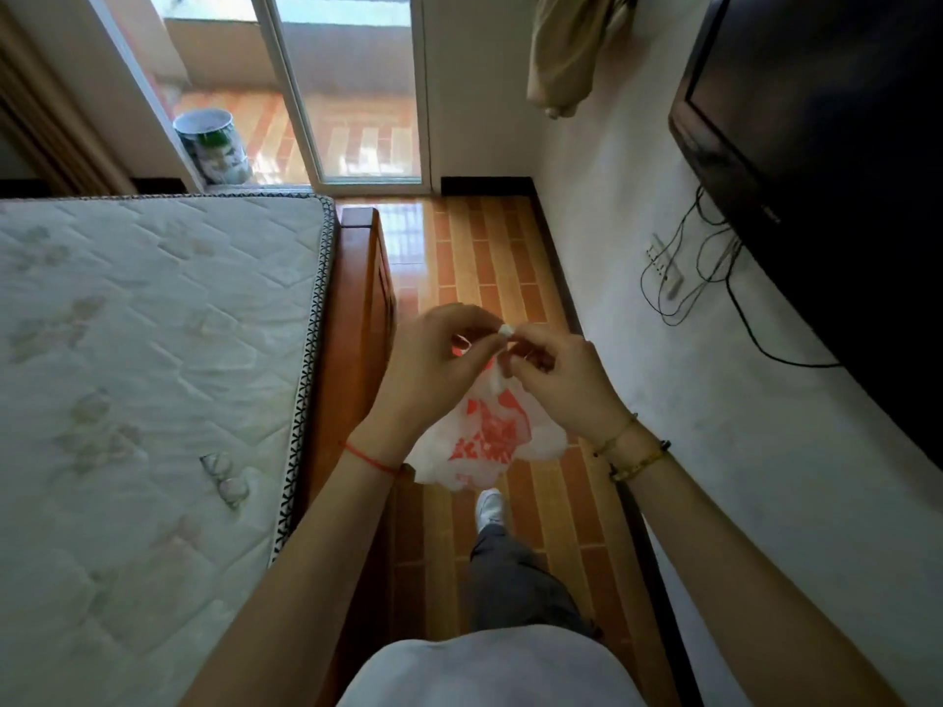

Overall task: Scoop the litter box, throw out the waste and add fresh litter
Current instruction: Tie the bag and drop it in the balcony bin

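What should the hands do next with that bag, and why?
Probably pull the knot tight: both hands, left and right, pinch the twisted top of the bag, which hangs full above the floor, likely headed out as waste.

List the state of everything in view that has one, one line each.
White plastic bag with red print: hanging, top pinched by both hands.
Left hand: gripping bag top.
Right hand: gripping bag top.
Wire-framed eyeglasses: lying on bare mattress.
Sliding glass door: partly open.
Black wall television: screen dark.
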Demonstrator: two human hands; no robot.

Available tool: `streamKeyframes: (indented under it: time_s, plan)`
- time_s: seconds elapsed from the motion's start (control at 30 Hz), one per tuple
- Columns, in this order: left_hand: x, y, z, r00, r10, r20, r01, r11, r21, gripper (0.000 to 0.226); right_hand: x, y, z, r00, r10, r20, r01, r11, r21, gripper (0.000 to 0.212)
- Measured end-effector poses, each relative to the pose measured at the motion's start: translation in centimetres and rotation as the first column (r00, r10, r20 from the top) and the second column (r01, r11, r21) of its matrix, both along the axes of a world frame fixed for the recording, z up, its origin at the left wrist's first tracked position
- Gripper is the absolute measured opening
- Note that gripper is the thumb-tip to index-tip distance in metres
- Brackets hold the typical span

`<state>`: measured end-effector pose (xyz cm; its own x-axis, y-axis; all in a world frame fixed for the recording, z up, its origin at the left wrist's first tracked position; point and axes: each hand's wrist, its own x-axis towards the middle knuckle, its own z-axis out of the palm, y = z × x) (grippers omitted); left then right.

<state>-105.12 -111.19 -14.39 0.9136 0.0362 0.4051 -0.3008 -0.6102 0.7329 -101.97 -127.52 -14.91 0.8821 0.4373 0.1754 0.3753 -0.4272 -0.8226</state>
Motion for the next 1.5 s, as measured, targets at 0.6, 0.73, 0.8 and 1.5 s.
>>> streamKeyframes:
  time_s: [0.6,0.73,0.8,1.5]
  plan:
    - [29.8,9.3,0.9,0.998,0.065,-0.005,-0.065,0.997,0.034,0.013,33.2,9.2,0.2,0.983,0.181,-0.025,-0.182,0.982,-0.057,0.016]
    - [36.5,10.7,0.8,0.993,0.121,0.014,-0.121,0.992,0.018,0.012,40.1,11.1,-0.3,0.990,0.138,-0.001,-0.138,0.990,-0.023,0.014]
    - [40.1,11.6,0.4,0.991,0.135,0.018,-0.135,0.991,0.004,0.011,43.6,12.4,-0.6,0.993,0.117,0.020,-0.117,0.993,-0.013,0.013]
    - [77.0,29.6,0.5,0.994,0.110,0.022,-0.111,0.992,0.058,0.011,81.7,30.2,0.4,0.973,0.222,0.068,-0.212,0.968,-0.131,0.006]
